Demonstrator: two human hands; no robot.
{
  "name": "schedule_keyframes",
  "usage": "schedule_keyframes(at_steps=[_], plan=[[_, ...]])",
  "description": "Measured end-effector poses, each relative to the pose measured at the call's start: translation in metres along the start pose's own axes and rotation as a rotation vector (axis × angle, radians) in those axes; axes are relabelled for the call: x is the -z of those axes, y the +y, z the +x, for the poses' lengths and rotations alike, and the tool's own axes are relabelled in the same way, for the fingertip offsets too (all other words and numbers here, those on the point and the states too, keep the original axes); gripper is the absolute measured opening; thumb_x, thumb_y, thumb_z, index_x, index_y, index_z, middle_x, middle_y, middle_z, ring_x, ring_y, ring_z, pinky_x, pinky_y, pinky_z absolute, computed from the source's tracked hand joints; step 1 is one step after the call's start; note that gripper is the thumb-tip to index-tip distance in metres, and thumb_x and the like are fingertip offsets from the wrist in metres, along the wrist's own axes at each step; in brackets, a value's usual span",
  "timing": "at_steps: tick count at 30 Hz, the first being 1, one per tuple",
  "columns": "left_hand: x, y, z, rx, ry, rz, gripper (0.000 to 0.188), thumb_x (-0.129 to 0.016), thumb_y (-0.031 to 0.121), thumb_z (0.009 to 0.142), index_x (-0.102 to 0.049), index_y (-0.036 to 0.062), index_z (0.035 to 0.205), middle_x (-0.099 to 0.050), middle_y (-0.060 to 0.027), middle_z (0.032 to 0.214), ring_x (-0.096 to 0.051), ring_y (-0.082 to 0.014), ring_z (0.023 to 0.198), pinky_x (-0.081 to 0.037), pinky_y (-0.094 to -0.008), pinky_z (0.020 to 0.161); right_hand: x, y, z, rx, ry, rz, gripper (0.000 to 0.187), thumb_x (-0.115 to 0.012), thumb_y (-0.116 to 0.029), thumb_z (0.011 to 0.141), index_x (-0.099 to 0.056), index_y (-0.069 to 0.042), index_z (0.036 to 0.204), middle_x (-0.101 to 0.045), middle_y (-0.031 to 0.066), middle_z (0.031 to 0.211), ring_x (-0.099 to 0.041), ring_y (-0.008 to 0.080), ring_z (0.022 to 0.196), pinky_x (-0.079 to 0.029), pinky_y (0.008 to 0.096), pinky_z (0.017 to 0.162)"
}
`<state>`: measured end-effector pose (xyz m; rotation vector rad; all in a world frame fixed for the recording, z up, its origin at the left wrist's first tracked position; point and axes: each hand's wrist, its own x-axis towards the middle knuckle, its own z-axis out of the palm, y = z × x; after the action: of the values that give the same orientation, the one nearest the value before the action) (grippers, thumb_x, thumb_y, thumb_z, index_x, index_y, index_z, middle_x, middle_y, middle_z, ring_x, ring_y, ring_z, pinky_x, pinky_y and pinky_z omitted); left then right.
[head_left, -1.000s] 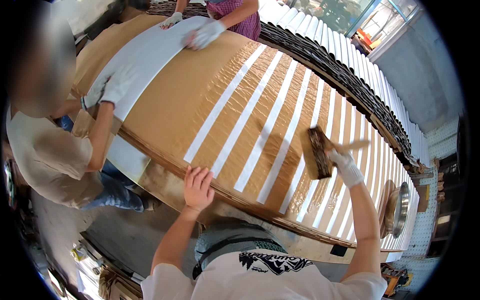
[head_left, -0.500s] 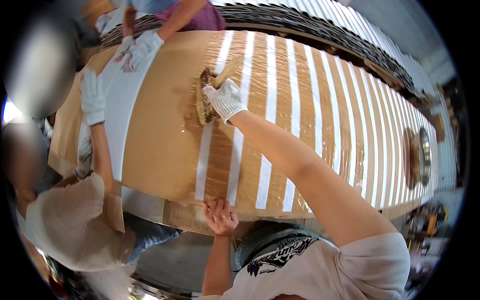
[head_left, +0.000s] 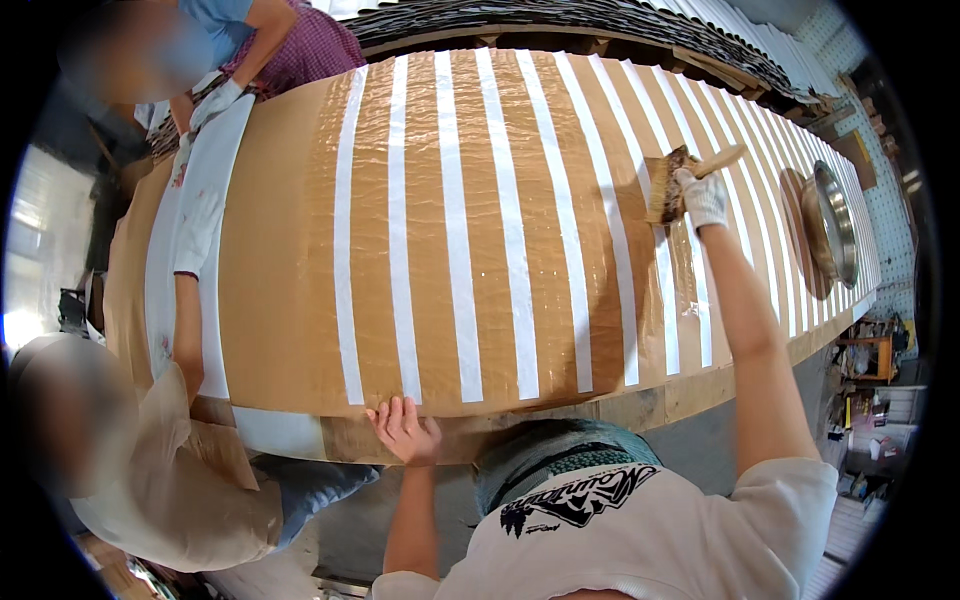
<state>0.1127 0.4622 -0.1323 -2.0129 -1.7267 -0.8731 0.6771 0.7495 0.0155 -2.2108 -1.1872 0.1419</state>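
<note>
My right hand point(head_left: 704, 198), in a white knitted glove, is closed round a wide brush point(head_left: 665, 190) with a pale wooden handle. The bristles hang over the right half of a long brown sheet point(head_left: 275, 250) crossed by white strips point(head_left: 457, 230); whether they touch it I cannot tell. Much of the striped part looks wet and glossy. My bare left hand point(head_left: 405, 434) rests its outstretched fingers on the near edge of the sheet, beside the end of one strip, holding nothing.
Right of the brush stands a shiny metal bowl point(head_left: 835, 225). On the left, two people's gloved hands point(head_left: 205, 225) lie on a white sheet point(head_left: 222, 165) across the brown one. Stacked corrugated sheets point(head_left: 560, 28) run behind the far edge. A wooden board point(head_left: 640, 408) borders the near side.
My right hand has swept the brush from the left strips far to the right, toward the bowl. My left hand stays at the near edge. The people's hands have shifted along the white sheet.
</note>
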Motion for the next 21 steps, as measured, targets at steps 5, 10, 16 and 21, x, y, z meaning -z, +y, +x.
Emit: schedule_keyframes(at_steps=[5,10,16,21], plan=[[0.003,0.010,0.007,0.016,-0.072,-0.023,0.048,-0.060,0.011,0.083,-0.055,0.0023,0.130,-0.049,-0.0168,0.133,-0.041,-0.0394,0.130,-0.030,-0.0686,0.114,0.001,-0.056,0.020,0.162,0.002,-0.125,0.041,-0.069,-0.043,0.085,-0.073,-0.012,0.111,-0.074,0.0181,0.100,-0.070,0.0363,0.097,-0.055,0.0460,0.084],[0.007,0.013,0.004,0.024,-0.092,0.043,0.043,-0.055,0.007,0.088,-0.051,-0.0008,0.130,-0.046,-0.0175,0.138,-0.039,-0.0414,0.134,-0.031,-0.0715,0.112,-0.075,-0.237,-0.039,0.186,-0.446,0.399,0.039,-0.066,-0.036,0.086,-0.072,-0.002,0.103,-0.072,0.0131,0.082,-0.070,0.0217,0.076,-0.055,0.0363,0.070],[0.009,0.013,0.008,0.015,-0.136,0.063,0.051,-0.056,0.006,0.083,-0.045,0.0053,0.133,-0.046,-0.0146,0.134,-0.041,-0.0394,0.129,-0.032,-0.0704,0.113,-0.181,-0.410,-0.097,0.421,-0.611,0.543,0.035,-0.058,-0.032,0.092,-0.070,0.000,0.102,-0.073,0.0220,0.094,-0.073,0.0319,0.086,-0.058,0.0413,0.078],[0.014,0.019,0.010,0.048,-0.205,0.052,0.050,-0.059,0.010,0.081,-0.045,0.0075,0.130,-0.045,-0.0133,0.129,-0.042,-0.0385,0.125,-0.032,-0.0686,0.113,-0.292,-0.419,-0.105,0.561,-0.504,0.360,0.044,-0.055,-0.042,0.094,-0.070,0.000,0.101,-0.070,0.0260,0.105,-0.069,0.0367,0.104,-0.055,0.0434,0.092]])
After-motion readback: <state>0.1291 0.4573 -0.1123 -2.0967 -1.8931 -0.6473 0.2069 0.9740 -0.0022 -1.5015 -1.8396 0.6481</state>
